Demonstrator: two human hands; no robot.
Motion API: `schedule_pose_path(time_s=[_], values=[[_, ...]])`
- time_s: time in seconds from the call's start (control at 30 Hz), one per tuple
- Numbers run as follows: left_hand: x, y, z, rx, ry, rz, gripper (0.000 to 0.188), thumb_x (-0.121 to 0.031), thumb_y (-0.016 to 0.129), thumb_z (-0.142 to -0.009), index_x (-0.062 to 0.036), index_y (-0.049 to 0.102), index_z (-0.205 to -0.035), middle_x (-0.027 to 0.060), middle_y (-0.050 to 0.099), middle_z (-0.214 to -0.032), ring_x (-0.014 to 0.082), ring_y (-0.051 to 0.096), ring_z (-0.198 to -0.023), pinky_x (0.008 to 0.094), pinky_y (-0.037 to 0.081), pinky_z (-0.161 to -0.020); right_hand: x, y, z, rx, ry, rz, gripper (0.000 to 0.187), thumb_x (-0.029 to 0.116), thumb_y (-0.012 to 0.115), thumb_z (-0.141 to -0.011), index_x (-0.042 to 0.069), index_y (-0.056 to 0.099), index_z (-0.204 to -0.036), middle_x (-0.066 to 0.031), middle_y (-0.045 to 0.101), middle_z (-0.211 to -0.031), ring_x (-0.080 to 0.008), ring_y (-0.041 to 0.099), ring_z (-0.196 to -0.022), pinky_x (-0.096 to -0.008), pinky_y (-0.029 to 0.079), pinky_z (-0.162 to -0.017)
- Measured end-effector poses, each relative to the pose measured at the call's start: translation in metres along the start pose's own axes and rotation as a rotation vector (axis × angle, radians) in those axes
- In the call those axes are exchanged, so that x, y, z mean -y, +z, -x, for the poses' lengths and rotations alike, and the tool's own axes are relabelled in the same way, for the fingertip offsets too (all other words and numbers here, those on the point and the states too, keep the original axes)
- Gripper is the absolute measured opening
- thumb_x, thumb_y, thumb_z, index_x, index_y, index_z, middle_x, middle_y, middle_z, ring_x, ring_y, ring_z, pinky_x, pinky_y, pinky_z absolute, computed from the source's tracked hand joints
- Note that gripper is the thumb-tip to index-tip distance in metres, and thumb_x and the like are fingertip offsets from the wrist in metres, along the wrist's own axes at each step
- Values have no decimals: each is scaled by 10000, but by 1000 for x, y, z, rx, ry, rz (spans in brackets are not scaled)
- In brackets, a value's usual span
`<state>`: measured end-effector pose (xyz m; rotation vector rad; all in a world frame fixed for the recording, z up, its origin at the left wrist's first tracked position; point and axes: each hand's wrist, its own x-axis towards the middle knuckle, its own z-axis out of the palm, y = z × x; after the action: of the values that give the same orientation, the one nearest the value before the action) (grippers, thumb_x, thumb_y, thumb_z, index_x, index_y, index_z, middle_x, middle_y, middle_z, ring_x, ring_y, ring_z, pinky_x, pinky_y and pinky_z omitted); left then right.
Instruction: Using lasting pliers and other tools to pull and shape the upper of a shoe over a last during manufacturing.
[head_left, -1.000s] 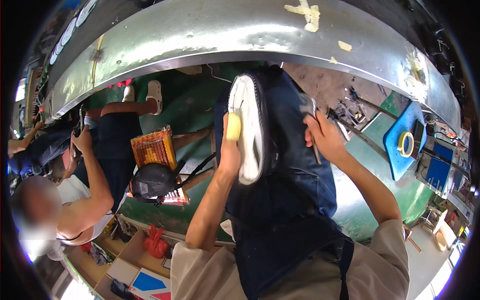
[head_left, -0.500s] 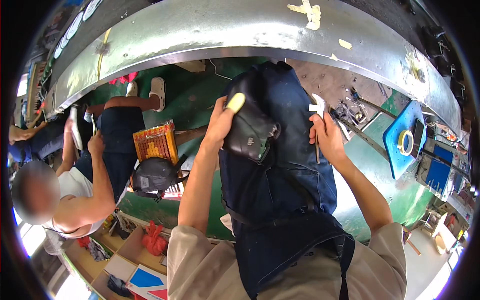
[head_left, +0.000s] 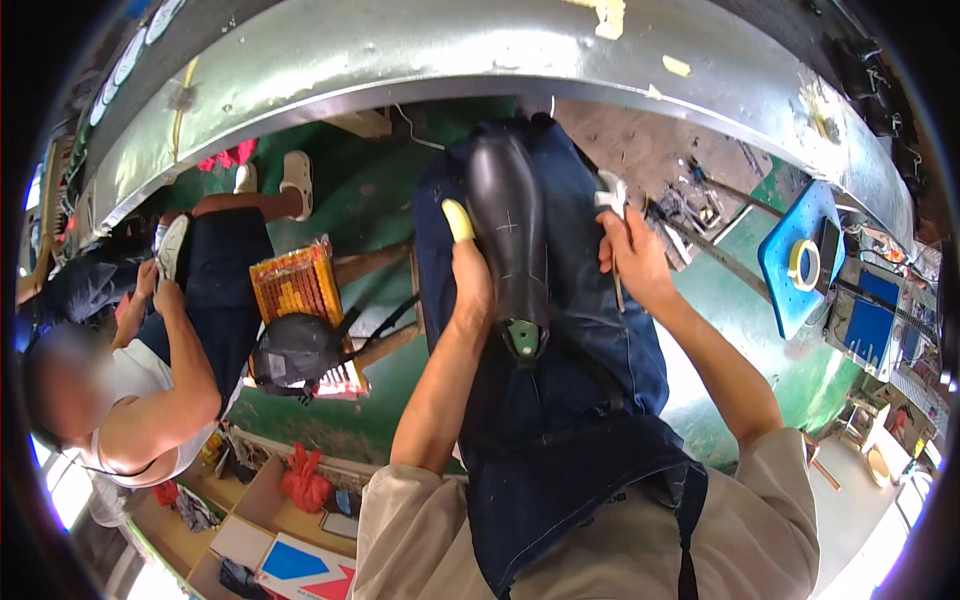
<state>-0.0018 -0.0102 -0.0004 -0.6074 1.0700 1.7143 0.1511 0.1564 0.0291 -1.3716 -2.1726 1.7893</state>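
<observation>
A black leather shoe upper (head_left: 507,215) on a green last (head_left: 524,338) lies lengthwise over my dark blue apron (head_left: 590,350), its toe pointing away from me. A pale cross is marked on the leather. Along its left side sits my left hand (head_left: 470,265), a yellow cover on the thumb; the other fingers are hidden beneath the shoe and appear to hold it. My right hand (head_left: 635,255), to the right of the shoe and apart from it, is closed round metal lasting pincers (head_left: 612,192) with the head upward.
A metal bench edge (head_left: 420,70) curves across the far side. At left, a seated co-worker (head_left: 150,370) handles a pale shoe beside a beaded seat (head_left: 295,290) with a black bag (head_left: 297,350). On the right stands a blue board (head_left: 790,270) with a tape roll (head_left: 803,263).
The shoe has been turned from its tilted pose to lie straight, toe away, heel toward me. My left hand has shifted right and lower along it. The pincers stay in my right hand.
</observation>
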Motion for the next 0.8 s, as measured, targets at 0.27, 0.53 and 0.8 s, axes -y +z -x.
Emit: schedule_pose_path(time_s=[0.27, 0.53, 0.8], values=[[-13, 26, 5, 86, 834, -499, 633, -236, 688, -960, -47, 443, -1512, 158, 517, -1497, 300, 456, -1403, 407, 350, -1179, 8, -1, 3, 175, -136, 3, 285, 229, 627, -1032, 38, 608, -1242, -61, 651, -835, -132, 638, -720, -305, 536, -692], [-12, -24, 22, -120, 982, -1368, 793, 86, 614, -775, -132, 500, -1529, 148, 672, -1309, 362, 634, -1109, 426, 500, -988, 43, -14, 10, 443, -397, 489, 198, 216, 579, -1049, 40, 584, -1139, -94, 686, -946, -222, 694, -833, -373, 536, -703], [-40, -12, 20, 98, 700, -1203, 708, -6, 692, -853, -191, 534, -1518, 135, 743, -1199, 215, 740, -854, 339, 557, -788, 64, 16, 2, 500, -928, 1297, 212, 193, 588, -1010, 26, 566, -1140, -154, 669, -984, -375, 675, -914, -490, 530, -706]])
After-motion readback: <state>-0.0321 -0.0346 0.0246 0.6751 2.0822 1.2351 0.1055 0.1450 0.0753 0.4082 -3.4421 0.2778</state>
